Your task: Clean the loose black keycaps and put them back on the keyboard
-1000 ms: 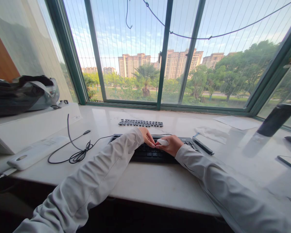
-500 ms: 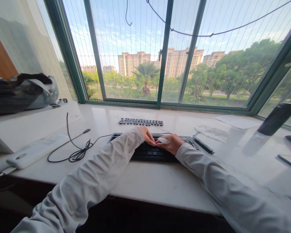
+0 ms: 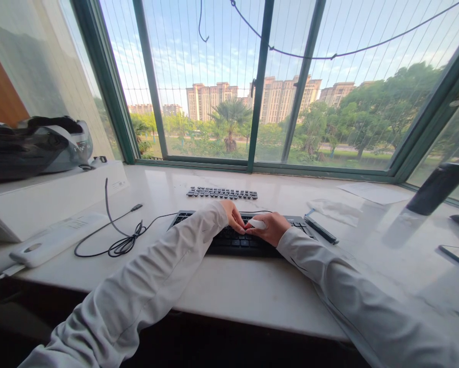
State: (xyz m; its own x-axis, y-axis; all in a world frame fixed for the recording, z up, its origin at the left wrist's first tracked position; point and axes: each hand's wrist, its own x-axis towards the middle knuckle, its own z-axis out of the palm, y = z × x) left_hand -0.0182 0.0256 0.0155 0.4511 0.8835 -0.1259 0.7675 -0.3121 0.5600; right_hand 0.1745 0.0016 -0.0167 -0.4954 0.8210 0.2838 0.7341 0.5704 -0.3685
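Note:
A black keyboard (image 3: 237, 243) lies on the white counter (image 3: 233, 286) in front of me. My left hand (image 3: 233, 215) rests on its keys with the fingers curled down; whether they hold anything is hidden. My right hand (image 3: 269, 227) is closed on a small white object (image 3: 257, 224), held just above the keys and touching the left fingertips. A row of loose black keycaps (image 3: 221, 193) lies behind the keyboard, towards the window.
A coiled black cable (image 3: 122, 240) and a white power bank (image 3: 49, 243) lie at the left, beside a white box (image 3: 41, 197) and a dark bag (image 3: 30, 145). A black pen-like tool (image 3: 320, 230), clear plastic (image 3: 332, 209), paper (image 3: 370, 193), a dark bottle (image 3: 436, 188) and a phone (image 3: 457, 255) lie at the right.
Both hands stay on the keyboard in nearly the same place. Only the view has shifted slightly.

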